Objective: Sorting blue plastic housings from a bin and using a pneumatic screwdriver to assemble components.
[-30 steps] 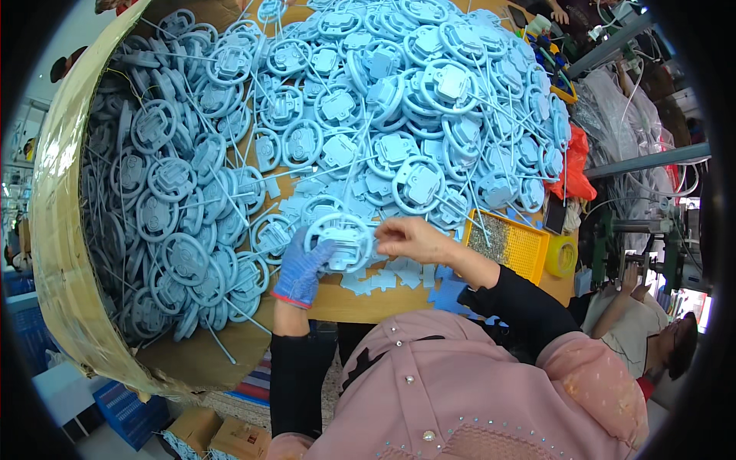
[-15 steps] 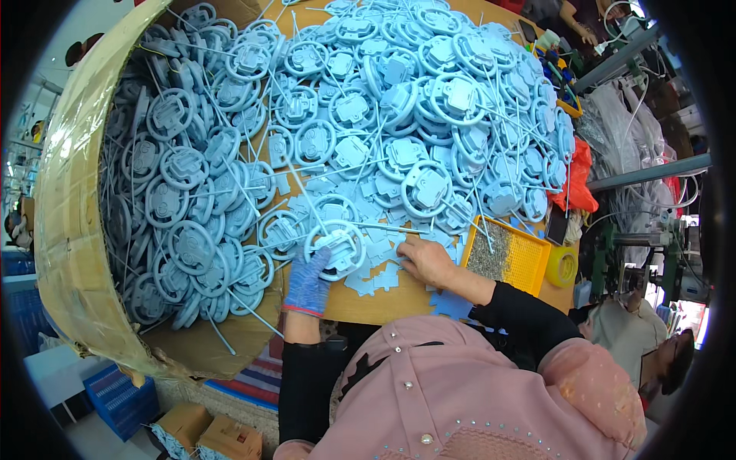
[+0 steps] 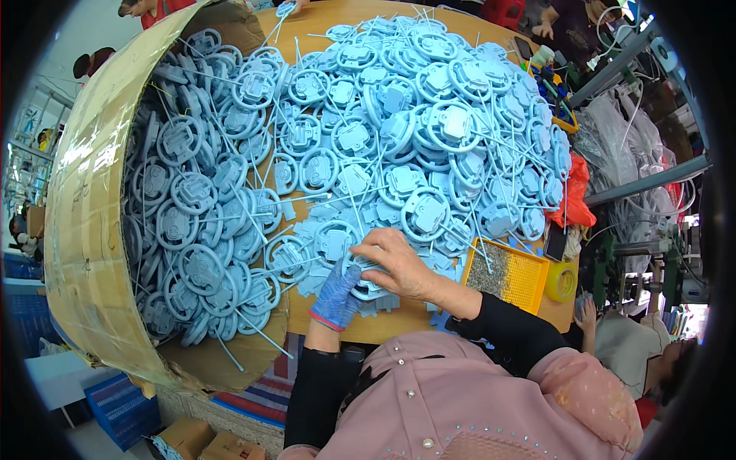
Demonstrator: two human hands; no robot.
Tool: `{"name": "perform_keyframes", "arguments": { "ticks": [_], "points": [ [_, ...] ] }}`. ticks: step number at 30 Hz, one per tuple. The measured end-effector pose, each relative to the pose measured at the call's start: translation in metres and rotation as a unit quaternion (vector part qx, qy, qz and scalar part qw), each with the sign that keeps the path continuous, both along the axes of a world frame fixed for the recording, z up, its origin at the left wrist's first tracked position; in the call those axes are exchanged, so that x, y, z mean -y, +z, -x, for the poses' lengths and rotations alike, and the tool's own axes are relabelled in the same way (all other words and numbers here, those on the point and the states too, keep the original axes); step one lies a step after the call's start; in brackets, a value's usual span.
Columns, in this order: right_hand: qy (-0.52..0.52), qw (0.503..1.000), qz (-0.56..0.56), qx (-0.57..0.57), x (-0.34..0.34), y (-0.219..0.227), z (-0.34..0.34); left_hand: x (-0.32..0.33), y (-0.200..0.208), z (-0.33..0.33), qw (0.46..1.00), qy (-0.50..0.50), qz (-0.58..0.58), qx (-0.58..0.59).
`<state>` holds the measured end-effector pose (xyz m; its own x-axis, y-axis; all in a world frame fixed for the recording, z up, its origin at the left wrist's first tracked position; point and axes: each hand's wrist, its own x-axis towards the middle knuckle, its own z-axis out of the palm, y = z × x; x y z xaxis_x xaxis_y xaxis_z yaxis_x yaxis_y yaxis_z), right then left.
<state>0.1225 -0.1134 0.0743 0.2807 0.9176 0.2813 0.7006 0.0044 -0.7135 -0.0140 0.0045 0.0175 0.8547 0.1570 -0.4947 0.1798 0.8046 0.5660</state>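
Note:
My left hand (image 3: 336, 297), in a blue glove, grips a light-blue ring-shaped plastic part (image 3: 371, 292) near the table's front edge. Over that part my bare right hand (image 3: 397, 263) is bent, its fingers closed toward the ring. Whatever those fingertips hold, if anything, is hidden. Just beyond my hands lies another light-blue ring part (image 3: 334, 239) with a thin rod. Flat light-blue plastic pieces (image 3: 307, 230) are scattered around it on the tabletop.
A big heap of ring parts (image 3: 402, 126) covers the table. More fill the tipped cardboard box (image 3: 84, 192) at left. At right are a yellow tray (image 3: 529, 280) of small metal pieces, a tape roll (image 3: 561, 281) and a red bag (image 3: 575, 195). A co-worker's hand (image 3: 546, 27) shows at far right.
My right hand has moved left from the flat pieces onto the part in my left hand. My left hand has shifted slightly right with the part. A co-worker's hand with a blue part appears at the far edge.

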Motion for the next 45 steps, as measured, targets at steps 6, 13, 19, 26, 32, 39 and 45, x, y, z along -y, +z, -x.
{"name": "perform_keyframes", "arguments": {
  "ticks": [6,13,19,26,32,39,45],
  "points": [
    [-0.138,0.982,-0.057,-0.115,0.001,-0.022,0.002,0.003,0.012,-0.011,0.996,0.079,0.016,0.024],
    [-0.148,0.818,0.057,-0.554,0.008,-0.022,-0.004,-0.002,0.018,-0.020,0.985,0.142,-0.096,0.009],
    [-0.184,0.814,0.030,-0.550,-0.001,-0.017,-0.013,-0.023,0.037,-0.050,0.943,0.038,-0.330,-0.022],
    [-0.261,0.845,-0.127,-0.449,-0.012,-0.004,-0.073,-0.051,0.038,-0.120,0.917,0.075,-0.381,0.090],
    [-0.225,0.733,-0.270,-0.582,0.000,0.039,-0.135,-0.178,-0.017,-0.187,0.883,0.170,-0.380,-0.220],
    [-0.223,0.789,-0.024,-0.572,0.012,0.006,-0.096,-0.240,-0.075,-0.226,0.827,0.121,-0.430,-0.340],
    [-0.105,0.877,0.114,-0.455,0.017,-0.004,-0.071,-0.259,-0.079,-0.228,0.807,-0.017,-0.482,-0.341]
  ]
}}
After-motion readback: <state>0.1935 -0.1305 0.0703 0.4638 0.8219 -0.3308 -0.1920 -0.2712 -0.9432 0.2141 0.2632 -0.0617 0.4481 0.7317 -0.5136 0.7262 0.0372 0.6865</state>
